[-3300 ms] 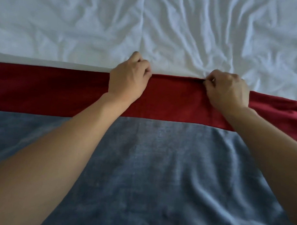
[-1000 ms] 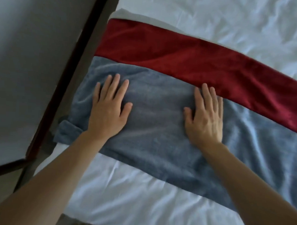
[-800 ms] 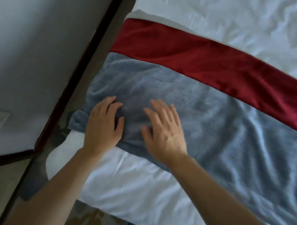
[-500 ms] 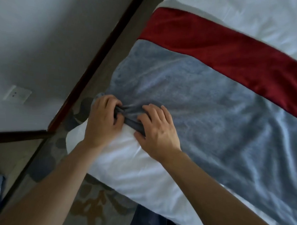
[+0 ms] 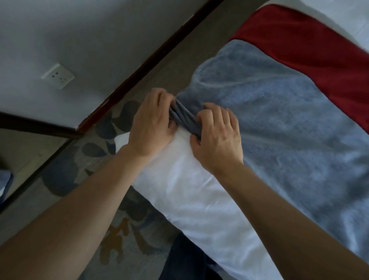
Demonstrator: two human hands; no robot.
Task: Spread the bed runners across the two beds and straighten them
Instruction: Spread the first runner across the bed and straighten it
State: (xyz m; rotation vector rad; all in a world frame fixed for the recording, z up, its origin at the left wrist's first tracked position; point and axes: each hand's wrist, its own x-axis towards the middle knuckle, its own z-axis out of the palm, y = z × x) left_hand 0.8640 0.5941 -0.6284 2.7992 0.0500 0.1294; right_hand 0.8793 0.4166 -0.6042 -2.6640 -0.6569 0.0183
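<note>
The single head-worn camera is looking forward and steeply down, close over the corner of the bed [image 5: 190, 194], tilted, also taking in floor [image 5: 133, 249] and wall [image 5: 68, 31].

Dim, soft daylight, faint shadows, slight blur throughout — wide-angle bending at edges

Wall socket [image 5: 57, 76], patterned carpet [image 5: 121, 238], dark skirting [image 5: 153, 57].
</note>
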